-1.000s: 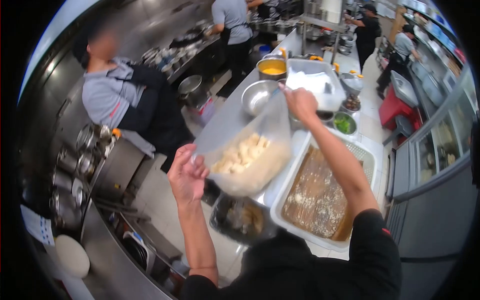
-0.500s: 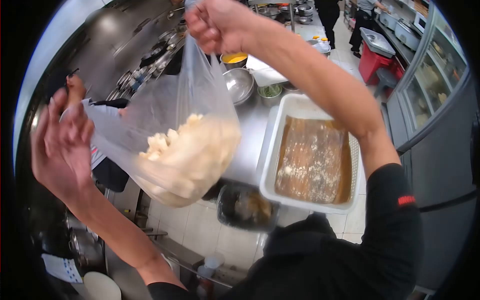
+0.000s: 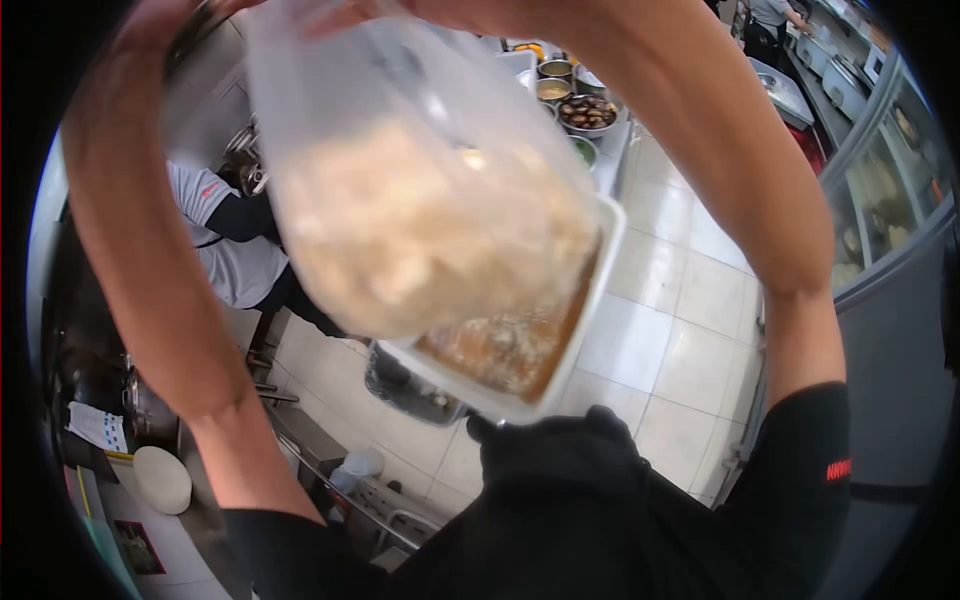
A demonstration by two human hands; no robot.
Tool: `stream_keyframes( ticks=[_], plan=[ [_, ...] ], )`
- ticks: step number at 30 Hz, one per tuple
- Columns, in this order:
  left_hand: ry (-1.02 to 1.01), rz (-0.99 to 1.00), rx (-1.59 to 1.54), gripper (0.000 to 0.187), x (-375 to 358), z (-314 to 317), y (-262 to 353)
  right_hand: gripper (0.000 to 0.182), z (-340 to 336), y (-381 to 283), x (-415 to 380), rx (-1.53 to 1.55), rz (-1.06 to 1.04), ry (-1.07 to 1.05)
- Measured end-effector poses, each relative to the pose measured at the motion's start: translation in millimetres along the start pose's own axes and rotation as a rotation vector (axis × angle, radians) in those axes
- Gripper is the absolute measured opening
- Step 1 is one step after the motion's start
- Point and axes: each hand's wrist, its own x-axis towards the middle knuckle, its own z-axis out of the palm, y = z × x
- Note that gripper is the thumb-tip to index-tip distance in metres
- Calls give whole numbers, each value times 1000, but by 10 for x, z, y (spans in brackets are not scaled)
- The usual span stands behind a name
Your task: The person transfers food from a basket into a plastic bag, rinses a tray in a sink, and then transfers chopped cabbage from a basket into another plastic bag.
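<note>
A clear plastic bag (image 3: 420, 230) full of pale, chunky pieces hangs close in front of me, blurred by motion. At its upper edge my right hand (image 3: 362, 14) grips the plastic, partly cut off by the frame. My left hand (image 3: 170, 18) is raised at the top left beside the bag's top, its fingers mostly out of view. Below and partly behind the bag stands a white tray (image 3: 612, 235) with brown liquid (image 3: 500, 350) and pale bits floating on it.
A person in a grey shirt (image 3: 235, 270) stands at the left. Behind the bag are bowls of food, one with dark brown pieces (image 3: 588, 112). A dark bin (image 3: 410, 385) is on the tiled floor (image 3: 640, 340). A glass-door fridge (image 3: 890, 200) stands at the right.
The bag has been lifted closer to my view. My left hand has risen from the bag's side to its top. My view has turned, so the tray sits further left, behind the bag.
</note>
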Motion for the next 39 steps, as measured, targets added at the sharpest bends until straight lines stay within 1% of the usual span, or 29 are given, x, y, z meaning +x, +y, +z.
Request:
stream_keyframes(
  ticks=[2,4,6,7,8,9,11,12,13,15,16,17,19,20,21,23,24,25,28,29,30,31,32,33,35,36,37,38,39],
  plan=[
    [-9,40,-125,69,149,438,-168,26,-182,8,-283,-27,-34,30],
    [-27,81,-238,72,309,810,-314,17,-333,128,-440,34,-27,244],
    [-54,116,-293,75,484,1095,-460,15,-502,165,-701,150,33,494],
    [-62,133,-262,77,565,1201,-536,18,-586,128,-861,159,49,595],
    [-45,144,-118,74,580,1295,-613,22,-668,92,-1024,168,63,697],
    [-26,155,25,73,593,1391,-689,19,-800,121,-1230,197,58,704],
    [-45,64,150,76,749,853,-976,17,-1281,128,-1642,276,3,611],
    [-58,20,214,78,833,581,-1117,15,-1289,128,-1772,217,22,835],
    [103,-96,377,66,801,377,-1313,10,-1474,165,-1981,262,29,957],
    [424,-401,349,72,778,121,-1764,14,-1820,235,-2441,324,-3,1012],
    [382,-599,386,69,785,-189,-2059,16,-1973,308,-2678,362,-41,998],
    [504,-715,415,68,773,-447,-2439,18,-2121,374,-2888,394,-81,979],
    [800,-876,313,77,744,-989,-3350,21,-2337,522,-3202,444,-141,923],
    [905,-958,237,86,744,-1054,-3659,21,-2378,549,-3259,434,-143,970],
    [974,-1031,183,97,764,-1228,-4115,22,-2435,555,-3291,421,-146,1016],
    [1099,-1049,44,97,915,-1149,-4434,22,-2565,508,-3325,396,-146,1005],
    [1152,-1056,10,98,1007,-1161,-4649,21,-2587,466,-3317,382,-152,1127],
    [1354,-1061,84,90,1152,-1173,-4856,20,-2615,398,-3268,363,-156,1247],
    [1564,-1002,-53,68,1209,-1336,-5342,18,-2618,209,-3026,203,-149,1793],
    [1539,-919,-108,46,1199,-1325,-5337,17,-2809,192,-3312,217,-137,1399],
    [1581,-856,-111,42,1227,-1400,-5397,18,-3067,168,-3707,234,-131,997],
    [1627,-788,-112,38,1265,-1510,-5496,25,-3252,145,-3879,185,-148,1071],
    [1678,-722,-112,35,1255,-1572,-5558,37,-3428,121,-4033,134,-160,1145],
    [1725,-687,-73,30,1250,-1570,-5471,39,-3653,114,-4300,172,-169,1107],
    [1721,-678,39,28,1101,-1653,-5199,44,-3921,137,-4244,248,-166,1022],
    [1711,-683,95,27,1015,-1668,-5128,49,-3700,125,-3761,283,-148,979],
    [1690,-557,119,25,814,-1756,-5062,54,-3602,110,-3477,317,-133,936],
    [1695,-418,44,26,509,-2030,-5144,39,-3678,128,-3449,353,-118,922],
    [1698,-357,150,23,499,-1743,-4619,24,-3762,172,-3444,389,-107,907]
  ],
)
